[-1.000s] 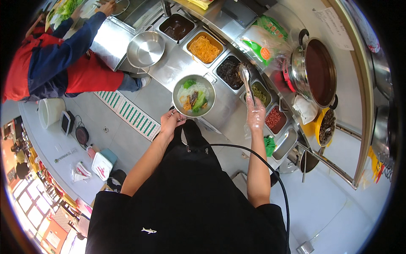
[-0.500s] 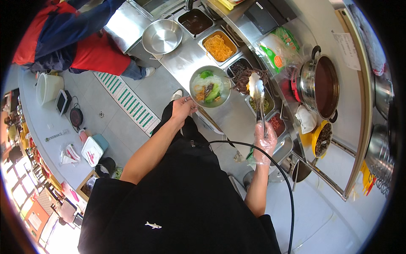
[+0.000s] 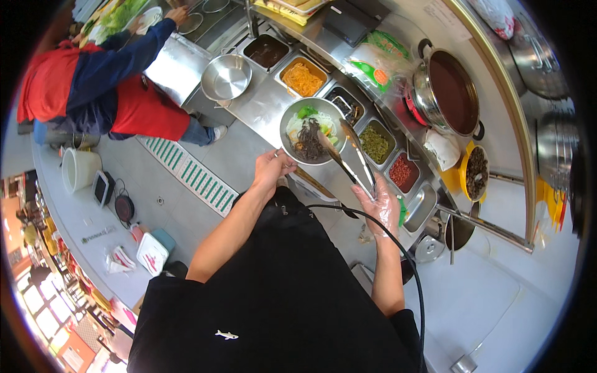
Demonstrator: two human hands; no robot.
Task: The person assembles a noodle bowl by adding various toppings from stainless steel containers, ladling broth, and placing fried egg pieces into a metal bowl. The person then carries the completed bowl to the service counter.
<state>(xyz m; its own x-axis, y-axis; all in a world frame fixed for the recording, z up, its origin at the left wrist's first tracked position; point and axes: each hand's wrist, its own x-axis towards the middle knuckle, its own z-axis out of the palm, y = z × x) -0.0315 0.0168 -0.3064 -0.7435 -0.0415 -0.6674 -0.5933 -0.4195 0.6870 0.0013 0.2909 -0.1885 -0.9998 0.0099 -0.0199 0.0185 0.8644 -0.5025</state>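
Note:
A metal bowl holds white noodles, green leaves and a heap of dark brown strips. My bare left hand pinches the bowl's near left rim. In a clear plastic glove, my right hand grips metal tongs. The tongs' arms are spread, one tip over the dark strips and the other by the bowl's right edge. Beyond the bowl, trays in the counter hold orange shreds, dark pieces, chopped greens and small pink-red bits.
A steel pan stands on the counter at the back left. To the right, on a raised shelf, are a large pot of dark red liquid and a yellow bowl. A co-worker in a red apron works at far left. A black cable crosses near my right forearm.
My right hand has brought the tongs left, from the trays to over the bowl, and they have spread. Dark strips now lie in the bowl. The co-worker's arm reaches over the far counter.

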